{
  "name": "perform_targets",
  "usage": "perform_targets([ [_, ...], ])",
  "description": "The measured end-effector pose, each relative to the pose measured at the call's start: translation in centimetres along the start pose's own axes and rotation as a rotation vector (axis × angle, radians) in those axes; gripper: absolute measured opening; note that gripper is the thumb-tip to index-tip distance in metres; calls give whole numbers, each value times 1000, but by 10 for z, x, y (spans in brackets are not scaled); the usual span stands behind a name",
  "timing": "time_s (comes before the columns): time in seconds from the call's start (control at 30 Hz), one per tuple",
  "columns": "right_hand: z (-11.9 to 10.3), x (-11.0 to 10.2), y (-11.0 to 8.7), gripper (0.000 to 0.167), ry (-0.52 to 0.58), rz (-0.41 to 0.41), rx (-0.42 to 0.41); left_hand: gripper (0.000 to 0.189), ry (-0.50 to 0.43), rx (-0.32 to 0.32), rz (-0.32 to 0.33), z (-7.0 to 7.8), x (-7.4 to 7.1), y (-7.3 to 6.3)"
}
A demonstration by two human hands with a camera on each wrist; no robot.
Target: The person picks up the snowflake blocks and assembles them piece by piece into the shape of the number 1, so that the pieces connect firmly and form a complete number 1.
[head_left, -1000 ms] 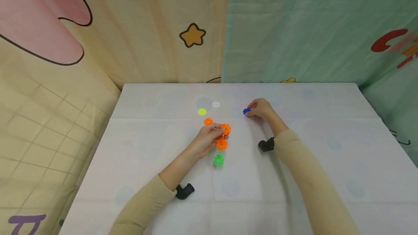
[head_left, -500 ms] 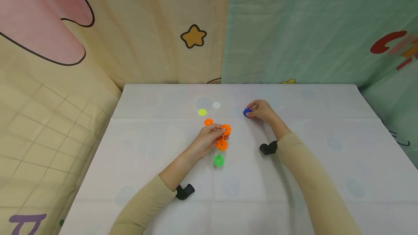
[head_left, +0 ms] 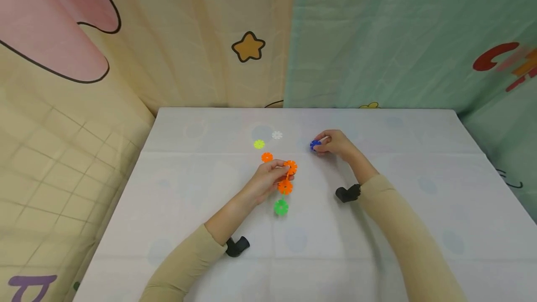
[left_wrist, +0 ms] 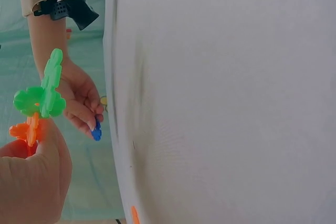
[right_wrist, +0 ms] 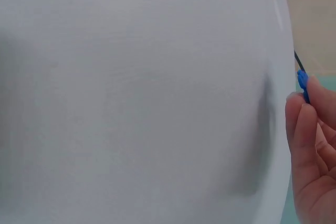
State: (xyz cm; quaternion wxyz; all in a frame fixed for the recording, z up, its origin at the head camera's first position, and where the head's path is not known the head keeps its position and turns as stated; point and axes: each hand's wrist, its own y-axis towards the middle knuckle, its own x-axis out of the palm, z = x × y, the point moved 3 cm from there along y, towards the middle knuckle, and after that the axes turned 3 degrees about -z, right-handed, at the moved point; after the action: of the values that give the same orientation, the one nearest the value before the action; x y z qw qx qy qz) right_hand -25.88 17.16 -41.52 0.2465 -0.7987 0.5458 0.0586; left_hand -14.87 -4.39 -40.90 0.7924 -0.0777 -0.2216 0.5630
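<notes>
In the head view, my left hand (head_left: pixel 265 181) pinches the upper orange snowflake disc (head_left: pixel 292 168) of a small linked chain. Below it hang a second orange disc (head_left: pixel 285 187) and a green disc (head_left: pixel 281 208). From the left wrist, green pieces (left_wrist: pixel 51 100) joined at an angle rise above the orange one (left_wrist: pixel 32 128). My right hand (head_left: pixel 337 145) holds a blue snowflake disc (head_left: pixel 314 146) between thumb and fingers, apart from the chain. Seen from the right wrist, the blue disc (right_wrist: pixel 303 80) is nearly edge-on and partly hidden by the fingertips.
Loose on the white-covered table (head_left: pixel 201 190) lie an orange disc (head_left: pixel 266 157) just beyond my left hand, a yellow disc (head_left: pixel 259 144) and a white disc (head_left: pixel 277 135). Patterned curtains (head_left: pixel 189 36) border the table's back and sides. Black wrist cameras (head_left: pixel 237 247) jut from both sleeves.
My right wrist has drawn slightly nearer and to the right, while the blue disc has shifted a touch left and turned in the fingers. The left hand and chain stay almost still.
</notes>
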Motion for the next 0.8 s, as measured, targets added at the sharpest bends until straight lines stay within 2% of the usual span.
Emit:
perform_targets([
  [0.2,-6,6,-5,33,-56,-13,32,19,1,-9,13,1,1,-1],
  [0.33,-10,10,-9,35,-56,-50,19,20,-2,-16,18,1,1,0],
  [0.57,-22,19,-21,31,-24,-154,-100,23,-13,1,3,-1,2,1],
  [0.8,-35,31,-36,28,47,-203,-196,24,3,41,-35,-1,3,-1],
])
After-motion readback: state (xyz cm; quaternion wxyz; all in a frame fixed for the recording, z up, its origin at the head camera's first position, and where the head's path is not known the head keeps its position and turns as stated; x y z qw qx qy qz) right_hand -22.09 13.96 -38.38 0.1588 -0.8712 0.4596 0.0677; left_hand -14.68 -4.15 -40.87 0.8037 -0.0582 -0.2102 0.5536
